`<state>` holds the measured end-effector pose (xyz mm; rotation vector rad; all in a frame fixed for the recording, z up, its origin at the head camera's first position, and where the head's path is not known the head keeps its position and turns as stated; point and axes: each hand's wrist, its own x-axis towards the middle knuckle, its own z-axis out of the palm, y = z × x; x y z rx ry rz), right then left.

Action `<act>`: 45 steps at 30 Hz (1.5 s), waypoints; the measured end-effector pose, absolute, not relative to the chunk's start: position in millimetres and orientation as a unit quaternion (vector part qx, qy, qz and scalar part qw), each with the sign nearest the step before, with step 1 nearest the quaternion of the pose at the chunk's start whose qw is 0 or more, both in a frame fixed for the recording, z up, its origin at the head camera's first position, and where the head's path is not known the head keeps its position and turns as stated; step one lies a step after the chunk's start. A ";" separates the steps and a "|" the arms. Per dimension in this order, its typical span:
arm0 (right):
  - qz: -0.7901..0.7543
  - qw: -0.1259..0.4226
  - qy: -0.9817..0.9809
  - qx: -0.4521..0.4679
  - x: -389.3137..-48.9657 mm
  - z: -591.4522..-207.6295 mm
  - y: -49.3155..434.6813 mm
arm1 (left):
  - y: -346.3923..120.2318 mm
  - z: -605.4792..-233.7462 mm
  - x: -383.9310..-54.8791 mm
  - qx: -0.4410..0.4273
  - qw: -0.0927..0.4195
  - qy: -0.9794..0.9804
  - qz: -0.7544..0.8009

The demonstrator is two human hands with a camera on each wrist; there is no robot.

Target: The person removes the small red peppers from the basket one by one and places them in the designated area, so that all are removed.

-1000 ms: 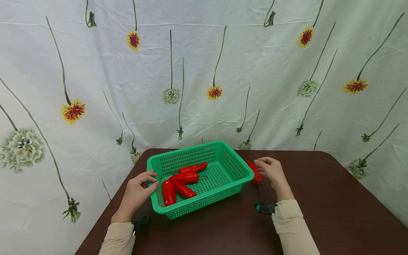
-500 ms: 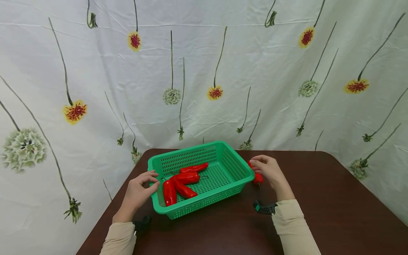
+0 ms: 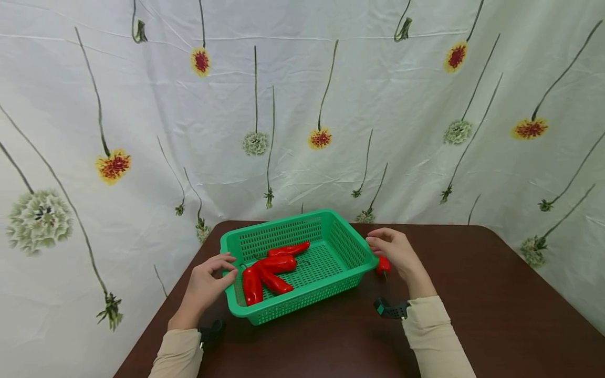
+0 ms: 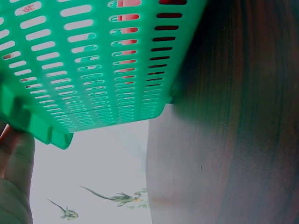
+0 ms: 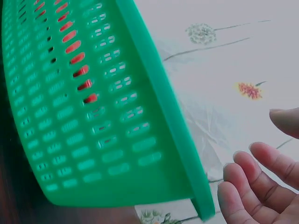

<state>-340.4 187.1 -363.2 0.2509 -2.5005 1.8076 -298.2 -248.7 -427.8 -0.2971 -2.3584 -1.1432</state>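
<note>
A green plastic basket (image 3: pixel 326 281) stands on the table, with several glossy red peppers (image 3: pixel 279 262) lying mostly in its left half. My left hand (image 3: pixel 203 286) is at the basket's left end, its loosely bent fingers and thumb overlapping the rim. In the left wrist view the tips of the fingers (image 4: pixel 21 161) are hidden at that rim. At the far right corner is my right hand (image 3: pixel 397 254), relaxed and holding nothing. The right wrist view shows its fingers (image 5: pixel 250 196) a little apart from the rim. One more red pepper (image 3: pixel 384 265) lies outside the basket, partly covered by the right hand.
The dark brown table (image 3: pixel 477 299) extends to the right of the basket and in front of it. A white cloth with printed flowers (image 3: pixel 302 105) hangs behind the far edge. Dark bands (image 3: pixel 391 308) sit on both wrists.
My right hand has moved left from beside the loose pepper to the basket's corner, covering more of that pepper. The left hand stays at the rim; the peppers inside lie as before.
</note>
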 end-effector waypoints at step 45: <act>0.373 -0.295 -0.792 0.383 -382.9 -293.4 99.7 | -247.8 -427.2 -295.7 -0.100 0.250 -0.868 -0.418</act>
